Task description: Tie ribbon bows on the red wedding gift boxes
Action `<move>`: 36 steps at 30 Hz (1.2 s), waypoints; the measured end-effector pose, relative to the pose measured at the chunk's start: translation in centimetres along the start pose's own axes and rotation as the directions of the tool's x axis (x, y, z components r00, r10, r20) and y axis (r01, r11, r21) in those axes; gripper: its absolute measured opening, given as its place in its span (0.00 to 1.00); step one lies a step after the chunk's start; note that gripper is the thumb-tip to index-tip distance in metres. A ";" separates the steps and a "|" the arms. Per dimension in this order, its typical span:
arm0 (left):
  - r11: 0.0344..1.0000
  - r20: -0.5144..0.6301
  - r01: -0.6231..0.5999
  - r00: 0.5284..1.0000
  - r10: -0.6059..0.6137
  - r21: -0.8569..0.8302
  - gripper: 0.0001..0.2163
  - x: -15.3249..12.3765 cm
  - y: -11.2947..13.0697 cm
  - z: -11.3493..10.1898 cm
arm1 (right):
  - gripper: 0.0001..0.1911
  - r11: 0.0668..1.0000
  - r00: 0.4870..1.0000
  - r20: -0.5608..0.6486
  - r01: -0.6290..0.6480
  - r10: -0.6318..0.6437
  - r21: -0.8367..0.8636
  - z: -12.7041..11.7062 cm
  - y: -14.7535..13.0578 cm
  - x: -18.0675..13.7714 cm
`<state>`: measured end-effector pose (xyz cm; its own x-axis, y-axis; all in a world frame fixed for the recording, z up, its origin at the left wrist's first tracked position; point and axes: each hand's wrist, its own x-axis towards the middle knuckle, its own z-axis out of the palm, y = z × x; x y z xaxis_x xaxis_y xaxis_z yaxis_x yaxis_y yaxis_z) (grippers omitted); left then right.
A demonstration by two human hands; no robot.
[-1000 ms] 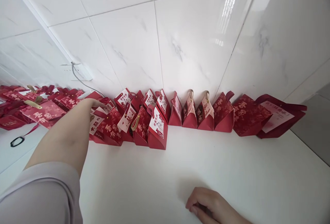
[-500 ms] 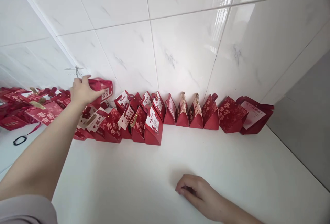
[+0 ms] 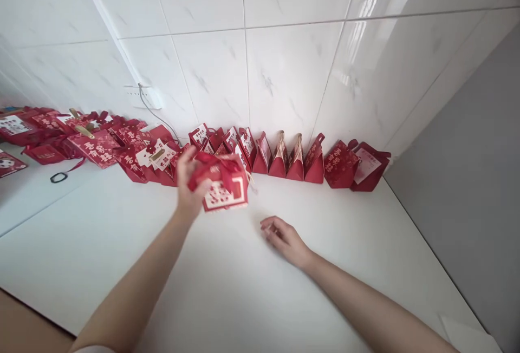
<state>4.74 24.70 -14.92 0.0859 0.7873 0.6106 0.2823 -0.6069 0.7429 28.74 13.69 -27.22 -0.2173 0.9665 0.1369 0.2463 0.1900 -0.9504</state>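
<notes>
A red gift box [image 3: 225,188] with a dark red ribbon and a white printed label is gripped by my left hand [image 3: 190,182], raised over the white table in front of the row of boxes. The box is a little blurred by motion and covers part of that row. To its right, my right hand [image 3: 284,238] hovers low over or rests on the table, fingers curled loosely, with nothing visible in them. Several red triangular gift boxes [image 3: 311,161] stand along the wall behind both hands.
More red boxes [image 3: 95,147] crowd together at the left, and a dark loop [image 3: 59,177] on a ribbon lies before them. A cable [image 3: 156,117] hangs from a wall socket [image 3: 144,97]. The white table [image 3: 227,288] meets a grey panel [image 3: 467,180] at the right.
My left hand has brought the gift box from the wall at the left towards the middle and nearer to me. My right hand has moved forward towards the boxes. The view has shifted.
</notes>
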 end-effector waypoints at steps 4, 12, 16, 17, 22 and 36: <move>0.974 0.242 0.153 0.964 -0.111 -0.165 0.44 -7.1 -1.9 3.4 | 0.19 0.998 0.980 -0.196 0.042 -0.033 0.041 -0.3 0.2 -0.2; 0.972 0.309 0.191 0.941 -0.142 -0.134 0.33 -8.6 -2.6 2.3 | 0.31 0.922 0.919 -0.097 0.386 -0.381 0.037 -1.0 -0.4 -1.2; 0.988 0.252 0.144 0.959 -0.128 -0.049 0.26 -8.3 -1.5 1.7 | 0.27 0.910 0.909 -0.058 0.414 -0.413 0.007 -0.9 -0.6 -1.3; 0.993 0.305 0.109 0.948 -0.093 -0.036 0.25 -8.3 -0.7 1.5 | 0.27 0.904 0.903 -0.057 0.427 -0.426 0.009 -0.9 -0.5 -1.3; 0.996 0.782 -0.021 0.621 -0.055 0.087 0.43 -8.2 3.5 -0.1 | 0.27 0.857 0.852 -0.107 0.516 -0.513 0.000 -0.8 -0.2 -1.4; 0.979 0.685 0.195 0.704 -0.187 0.066 0.08 -9.1 3.2 1.8 | 0.07 0.904 0.879 -0.266 0.424 -0.396 0.054 -0.1 -2.6 -2.1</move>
<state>6.58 15.78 -18.64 0.6625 0.7419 0.1033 0.3559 -0.4331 0.8281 28.66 11.14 -24.99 -0.0375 0.8199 0.5713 0.0793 0.5723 -0.8162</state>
